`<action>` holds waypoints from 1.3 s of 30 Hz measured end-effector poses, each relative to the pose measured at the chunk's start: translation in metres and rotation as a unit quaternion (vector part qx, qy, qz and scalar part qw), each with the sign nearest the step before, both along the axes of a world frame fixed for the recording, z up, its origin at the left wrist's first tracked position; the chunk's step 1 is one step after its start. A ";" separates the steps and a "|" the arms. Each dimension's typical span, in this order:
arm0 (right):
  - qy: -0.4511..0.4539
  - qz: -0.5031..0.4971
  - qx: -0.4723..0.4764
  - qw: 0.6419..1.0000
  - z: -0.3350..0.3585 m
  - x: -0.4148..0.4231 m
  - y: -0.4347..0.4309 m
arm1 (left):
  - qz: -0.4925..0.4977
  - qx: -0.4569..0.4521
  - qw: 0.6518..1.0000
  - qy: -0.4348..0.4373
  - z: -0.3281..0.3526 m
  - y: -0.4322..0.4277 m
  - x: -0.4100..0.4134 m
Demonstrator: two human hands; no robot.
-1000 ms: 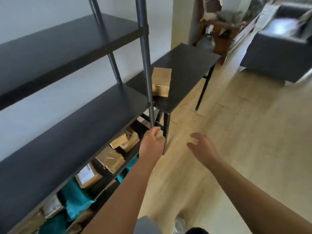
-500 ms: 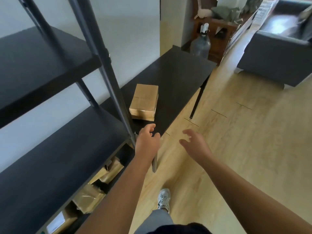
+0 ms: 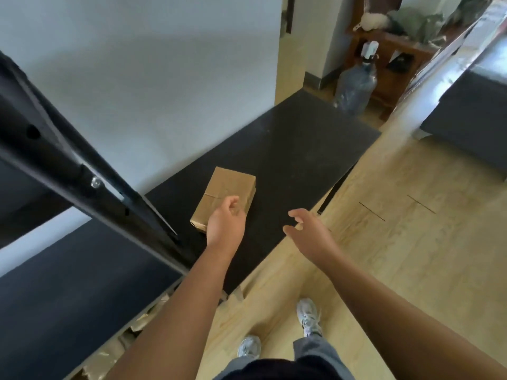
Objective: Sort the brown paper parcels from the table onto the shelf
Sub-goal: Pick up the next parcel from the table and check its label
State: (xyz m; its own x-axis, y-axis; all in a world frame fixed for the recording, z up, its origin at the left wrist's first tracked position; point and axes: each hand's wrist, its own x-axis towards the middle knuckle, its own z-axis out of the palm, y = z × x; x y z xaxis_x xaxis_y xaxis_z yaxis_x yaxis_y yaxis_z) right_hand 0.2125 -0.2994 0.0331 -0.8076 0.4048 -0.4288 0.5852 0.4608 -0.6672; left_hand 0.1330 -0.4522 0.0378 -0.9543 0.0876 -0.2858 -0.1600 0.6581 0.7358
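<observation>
One brown paper parcel (image 3: 229, 192) lies flat on the black table (image 3: 301, 149), near its left end. My left hand (image 3: 226, 224) hovers over the parcel's near end, fingers loosely curled, holding nothing; whether it touches the paper is unclear. To the right of the parcel, my right hand (image 3: 310, 231) is spread open over the table's front edge, empty. The black shelf (image 3: 68, 292) stands at the left, its slanted post (image 3: 82, 182) close to my left arm. More brown parcels (image 3: 137, 325) show under the shelf board at the bottom left.
A large water bottle (image 3: 355, 87) stands on the floor beyond the table's far end, next to a wooden cabinet (image 3: 395, 58). A grey sofa (image 3: 472, 127) sits at the right. Light wooden floor runs along the table's front. My feet are at the bottom.
I have walked from the shelf toward the table. Both hands have moved forward; the left one now hangs over the parcel's near end, the right one over the table's edge.
</observation>
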 end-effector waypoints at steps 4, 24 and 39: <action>-0.016 0.078 -0.005 0.997 -0.005 -0.039 0.028 | 0.094 0.000 0.996 -0.009 -0.007 0.018 -0.020; -0.072 0.274 -0.036 0.958 -0.036 -0.106 0.018 | 0.162 -0.170 0.969 -0.081 -0.051 -0.012 -0.048; -0.120 0.229 -0.066 0.964 -0.050 -0.143 0.011 | 0.242 -0.040 0.969 -0.041 -0.067 0.006 -0.030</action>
State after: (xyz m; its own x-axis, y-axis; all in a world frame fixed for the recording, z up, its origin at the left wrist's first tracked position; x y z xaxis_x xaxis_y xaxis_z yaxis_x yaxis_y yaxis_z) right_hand 0.0698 -0.2882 -0.0171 -0.7597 -0.0416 -0.6489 0.4851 0.6283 -0.6082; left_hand 0.1034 -0.4467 -0.0288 -0.8515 -0.3901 -0.3504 -0.5203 0.5462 0.6564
